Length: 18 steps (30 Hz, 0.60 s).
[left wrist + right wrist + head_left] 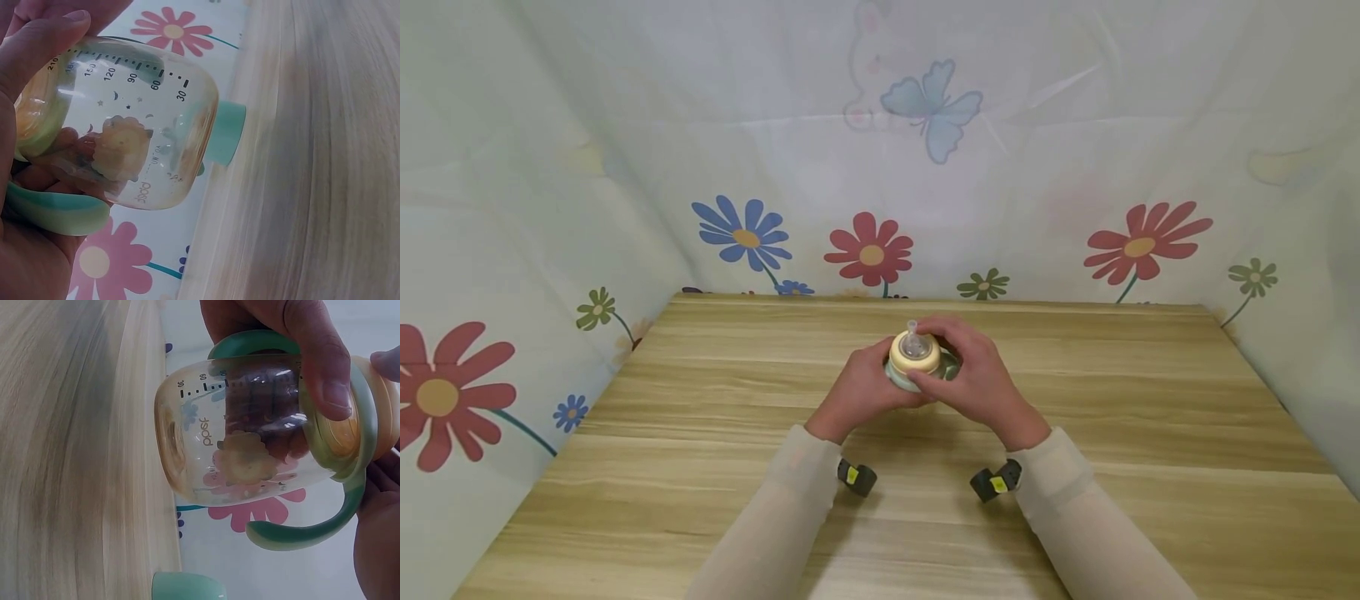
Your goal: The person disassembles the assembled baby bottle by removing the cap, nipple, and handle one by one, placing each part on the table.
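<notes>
A clear baby bottle [169,119] with printed measure marks and a lion face stands upright between both hands. It has a yellow collar [916,360], a clear teat [913,340] and a mint-green handle [306,532]. My left hand [867,382] grips the bottle from the left, its thumb [331,394] lying over the upper body. From the other side my right hand [981,377] holds the collar, thumb on the near side and fingers on the far side. A mint-green cup-shaped piece [187,586] sits on the table beyond the bottle.
A wood-grain table [662,483] lies under the hands. Behind it hangs a pale curtain [1037,183] printed with flowers and a butterfly. Black wrist cameras [857,477] are strapped inside both cuffs.
</notes>
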Motion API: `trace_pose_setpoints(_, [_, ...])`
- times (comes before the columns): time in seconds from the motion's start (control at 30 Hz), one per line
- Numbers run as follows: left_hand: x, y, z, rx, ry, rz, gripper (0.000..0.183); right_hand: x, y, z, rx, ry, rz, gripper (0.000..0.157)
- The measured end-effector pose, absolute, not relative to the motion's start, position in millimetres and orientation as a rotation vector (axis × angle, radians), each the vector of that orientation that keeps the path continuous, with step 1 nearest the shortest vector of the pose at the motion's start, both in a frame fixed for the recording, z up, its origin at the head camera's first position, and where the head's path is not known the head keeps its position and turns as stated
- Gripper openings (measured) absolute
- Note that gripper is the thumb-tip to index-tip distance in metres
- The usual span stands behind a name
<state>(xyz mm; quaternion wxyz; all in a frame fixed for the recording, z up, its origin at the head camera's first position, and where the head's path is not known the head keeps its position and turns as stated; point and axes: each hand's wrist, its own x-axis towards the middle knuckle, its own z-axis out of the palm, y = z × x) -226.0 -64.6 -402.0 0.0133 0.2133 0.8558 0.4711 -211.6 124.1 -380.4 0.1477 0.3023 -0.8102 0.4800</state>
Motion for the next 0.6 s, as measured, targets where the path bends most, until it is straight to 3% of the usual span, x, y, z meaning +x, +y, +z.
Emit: trace_pose_setpoints(0.6, [-224.4, -65.9, -400.7, 0.699, 2.641, 1.460, 0.073, -210.8, 124.7, -379.4, 0.913, -2.347, 1.403, 0.046])
